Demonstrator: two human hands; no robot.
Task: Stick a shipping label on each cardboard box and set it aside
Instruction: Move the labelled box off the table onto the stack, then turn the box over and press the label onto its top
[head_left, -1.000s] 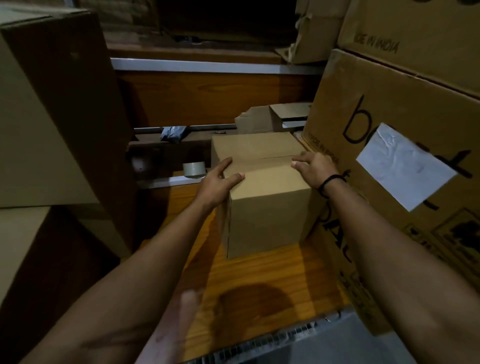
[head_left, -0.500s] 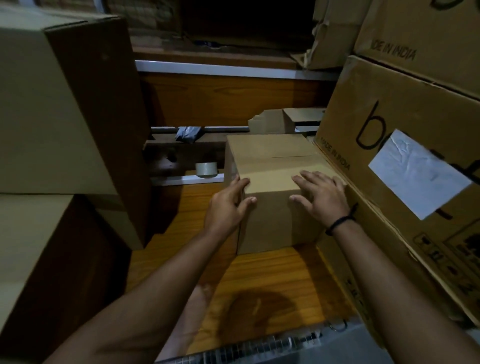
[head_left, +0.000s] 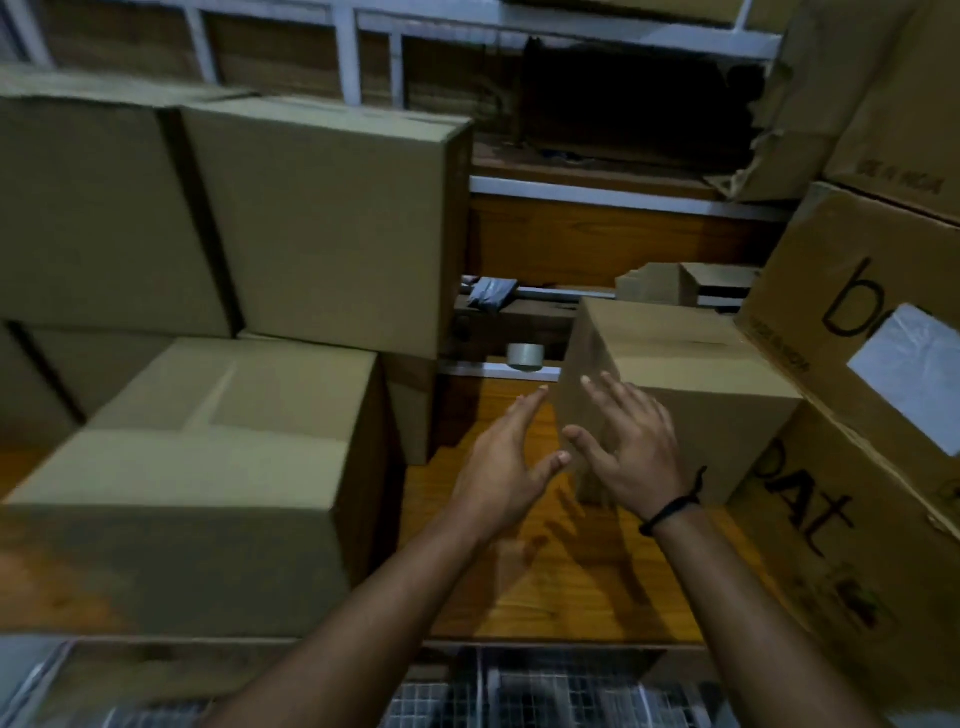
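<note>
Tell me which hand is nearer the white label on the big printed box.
Right. The right hand is left of the white label, in front of the small box; the left hand is even farther left.

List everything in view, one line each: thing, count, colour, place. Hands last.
small cardboard box: one, brown, on the table at centre right; no label visible on it
plain big boxes: at least three, brown, stacked at left
printed boxes: at least two, brown with black lettering, stacked at right
white label: one, white, stuck on the upper printed box
tape roll: one, greyish, on the ledge behind the table, left of the small box
wooden table: one, orange-brown, centre
wristband: one, black, right wrist
left hand: one, fingers straight, by the small box's left side
right hand: one, fingers spread, in front of the small box
</note>
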